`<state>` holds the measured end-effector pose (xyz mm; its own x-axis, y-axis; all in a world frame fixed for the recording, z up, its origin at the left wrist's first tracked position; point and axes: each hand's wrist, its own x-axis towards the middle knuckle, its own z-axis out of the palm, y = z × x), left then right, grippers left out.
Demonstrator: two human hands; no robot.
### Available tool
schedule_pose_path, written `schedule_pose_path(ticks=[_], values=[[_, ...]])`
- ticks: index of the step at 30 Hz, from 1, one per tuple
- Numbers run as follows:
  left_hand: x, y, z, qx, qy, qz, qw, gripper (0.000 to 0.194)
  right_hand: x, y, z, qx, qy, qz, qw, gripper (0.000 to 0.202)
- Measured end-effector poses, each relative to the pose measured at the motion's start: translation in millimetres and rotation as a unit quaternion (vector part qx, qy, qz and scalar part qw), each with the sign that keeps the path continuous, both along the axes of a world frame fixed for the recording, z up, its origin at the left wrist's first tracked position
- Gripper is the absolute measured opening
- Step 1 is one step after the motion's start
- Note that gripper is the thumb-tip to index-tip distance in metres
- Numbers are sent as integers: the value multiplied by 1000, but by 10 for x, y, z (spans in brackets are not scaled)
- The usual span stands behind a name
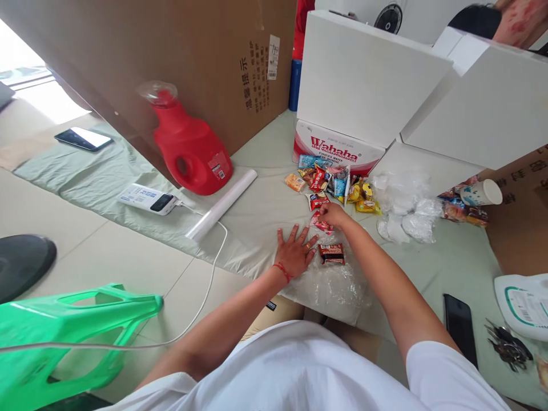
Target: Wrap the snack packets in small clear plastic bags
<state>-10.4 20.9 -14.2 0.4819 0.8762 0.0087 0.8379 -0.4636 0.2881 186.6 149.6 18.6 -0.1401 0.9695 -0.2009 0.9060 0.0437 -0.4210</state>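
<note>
My left hand (294, 253) lies flat with fingers spread on the edge of a clear plastic sheet (336, 285), holding nothing. Over the sheet's far part, my right hand (331, 216) pinches a small red packet (321, 222). Just nearer to me, a brown-red packet (331, 254) rests on the plastic. Beyond the right hand lies another red and blue packet (317, 201), and behind it a pile of colourful wrapped snacks (338, 185). Crumpled clear wrapped bundles (405, 205) sit to the right of the pile.
A red jug (192, 148), a clear roll (222, 204) and a white power bank (148, 198) with a cable stand or lie leftward. White boxes (368, 80) rise behind the snacks. At right are a paper cup (482, 193), a phone (460, 328) and keys (509, 345). A green stool (64, 319) is lower left.
</note>
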Motion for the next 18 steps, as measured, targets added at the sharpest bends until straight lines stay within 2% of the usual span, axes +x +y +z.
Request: schedule_pose_path(ticks=[5,7,9,11,13,16,18], values=[[-2,-14,-10,11,-19,-5,1000,56,410,-40,176,62,106,-108,987,28],[3,-8,-24,1,-22,-1,1000,57,588,-163,296,108,126,-144,976,36],[8,0,-34,-10,-25,1,1000,58,685,-398,409,173,156,-157,960,43],[9,5,-38,-11,-29,0,1000,58,669,-736,468,251,190,-131,940,42],[6,5,-37,-6,-33,-2,999,57,558,-1120,435,276,135,-74,949,26],[-3,-2,-39,5,-37,-2,999,57,333,-1605,229,266,74,28,961,23],[-7,-5,-43,9,-32,1,999,57,243,-1784,69,239,74,108,962,25]])
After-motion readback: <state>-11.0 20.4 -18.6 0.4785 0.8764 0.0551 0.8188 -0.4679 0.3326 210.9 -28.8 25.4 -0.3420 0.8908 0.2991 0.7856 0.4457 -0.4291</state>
